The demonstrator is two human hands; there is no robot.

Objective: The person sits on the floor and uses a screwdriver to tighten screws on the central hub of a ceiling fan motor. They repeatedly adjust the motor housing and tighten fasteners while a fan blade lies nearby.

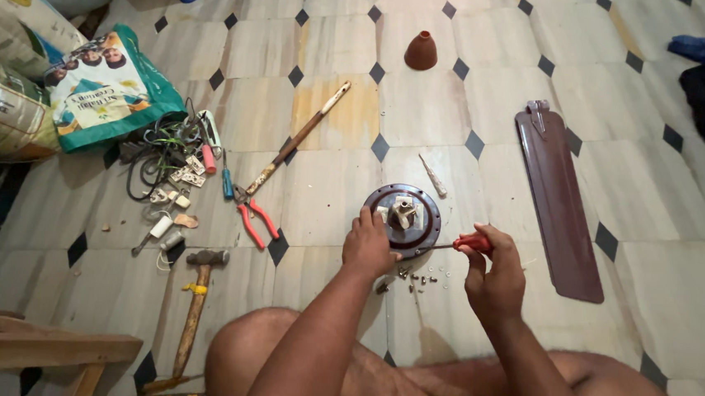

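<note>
Two bare hands worked over a round, dark brown fan motor housing (401,218) that lay flat on the pale tiled floor (328,188), just in front of the person's crossed legs. The left hand (368,245) pressed on the housing's near-left rim, fingers curled over it but clasping nothing separate, while the right hand (493,276) was closed around a red-handled screwdriver (467,243) whose thin shaft pointed left to the housing's edge. Judging by the small loose screws (417,279) scattered on the tile near the hands, and the long brown fan blade (556,202) lying detached to the right, the dismantling seemed well along, though the housing itself was not yet opened. The housing looked like smooth painted metal with a pale metal hub at its centre. A brown conical cover (421,51) stood far off; red-handled pliers (250,216), a wooden-handled hammer (196,303) and tangled wires (161,156) lay to the left.
</note>
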